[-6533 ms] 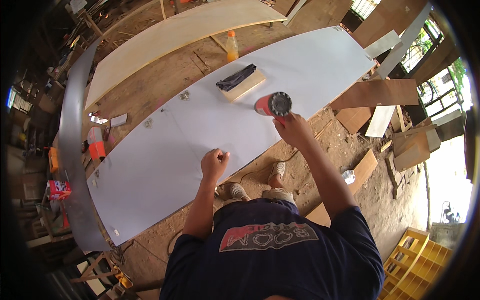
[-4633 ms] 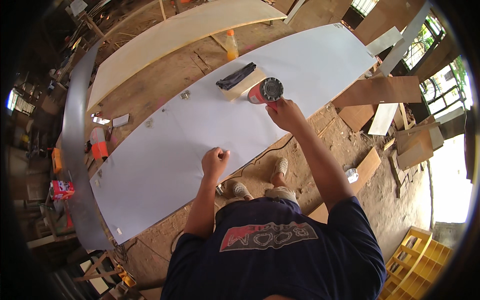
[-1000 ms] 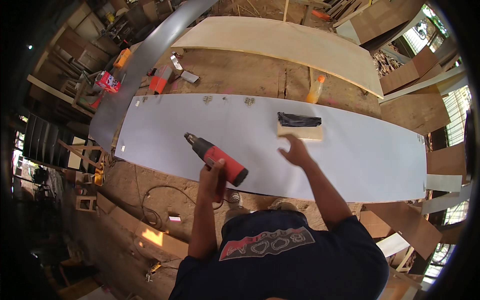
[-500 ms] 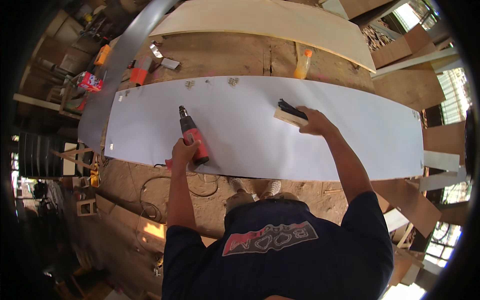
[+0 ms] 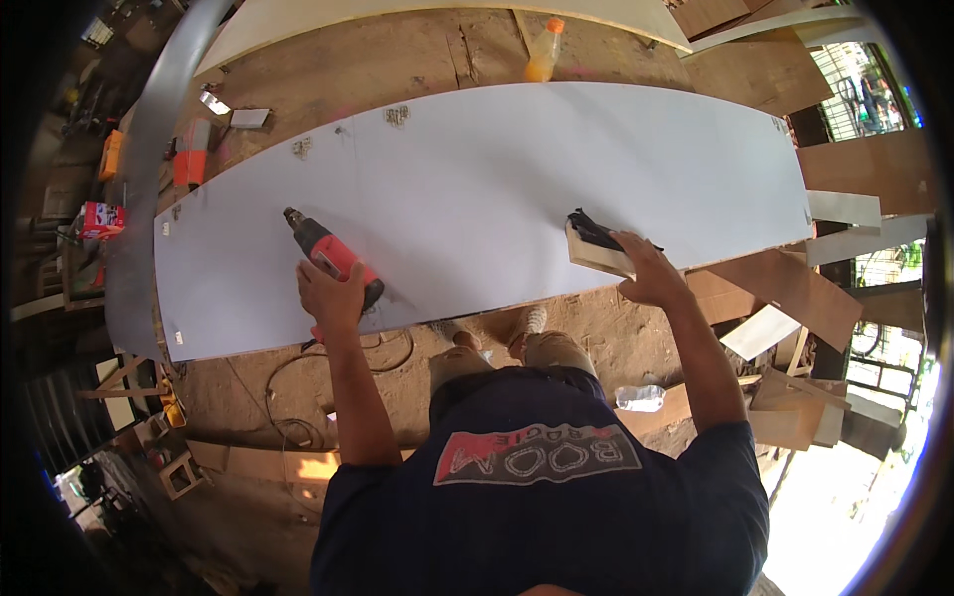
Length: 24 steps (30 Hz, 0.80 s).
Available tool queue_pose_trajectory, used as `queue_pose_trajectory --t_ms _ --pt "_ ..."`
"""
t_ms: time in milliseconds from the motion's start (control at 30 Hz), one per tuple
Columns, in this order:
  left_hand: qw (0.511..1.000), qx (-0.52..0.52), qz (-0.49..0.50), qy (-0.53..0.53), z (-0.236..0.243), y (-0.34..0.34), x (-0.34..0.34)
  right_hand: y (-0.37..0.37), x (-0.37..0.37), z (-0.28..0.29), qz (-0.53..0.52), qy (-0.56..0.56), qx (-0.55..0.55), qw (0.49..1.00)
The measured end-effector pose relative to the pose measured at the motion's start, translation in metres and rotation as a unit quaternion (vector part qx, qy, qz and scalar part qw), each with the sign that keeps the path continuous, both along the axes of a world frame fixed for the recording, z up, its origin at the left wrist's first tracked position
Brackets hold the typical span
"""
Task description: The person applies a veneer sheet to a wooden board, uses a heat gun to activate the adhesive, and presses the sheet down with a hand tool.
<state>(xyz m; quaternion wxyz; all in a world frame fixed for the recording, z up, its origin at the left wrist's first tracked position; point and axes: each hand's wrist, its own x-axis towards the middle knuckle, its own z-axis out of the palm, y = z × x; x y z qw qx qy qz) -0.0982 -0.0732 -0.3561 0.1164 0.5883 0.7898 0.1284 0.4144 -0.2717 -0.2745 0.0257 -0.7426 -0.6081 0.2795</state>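
A long panel with a pale bluish-white face [image 5: 467,209] lies in front of me. My left hand [image 5: 333,296] is closed round the handle of a red and black heat gun [image 5: 336,256], held over the left part of the panel. Its metal nozzle points to the far left. On the right, my right hand [image 5: 654,273] grips a pale wooden block [image 5: 596,255] with black, folded material [image 5: 594,230] along its top. The block is close to the panel's near edge; whether it touches the face I cannot tell.
Beyond the panel stand an orange-capped bottle [image 5: 546,52] and a red-orange container [image 5: 191,154]. Small clusters of metal pieces [image 5: 397,116] lie along its far edge. A dark cable [image 5: 288,372] loops on the ground near my feet. Boards [image 5: 785,298] lean at the right.
My view has shifted and turned. The right hand has brought the block nearer to the panel's near edge. The heat gun's nozzle now slants more to the left.
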Motion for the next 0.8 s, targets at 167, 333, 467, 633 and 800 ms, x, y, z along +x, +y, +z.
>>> queue_pose_trajectory --t_ms 167,333,467,633,800 --pt "0.938 0.156 -0.267 -0.159 0.026 -0.049 0.072 -0.006 -0.003 -0.033 0.054 -0.125 0.036 0.99" --pt "0.933 0.05 -0.321 -0.155 0.001 -0.127 0.134 -0.005 0.018 -0.03 0.132 -0.113 0.094 0.98" --pt "0.952 0.026 -0.291 -0.094 -0.024 -0.161 0.151 -0.023 0.029 -0.023 0.243 -0.098 0.095 0.96" --pt "0.951 0.012 -0.31 0.012 -0.033 -0.165 0.157 -0.031 0.018 -0.042 0.316 -0.087 0.126 0.936" --pt "0.951 0.099 -0.283 0.073 -0.058 -0.161 0.161 -0.018 -0.009 -0.054 0.364 -0.103 0.19 0.906"
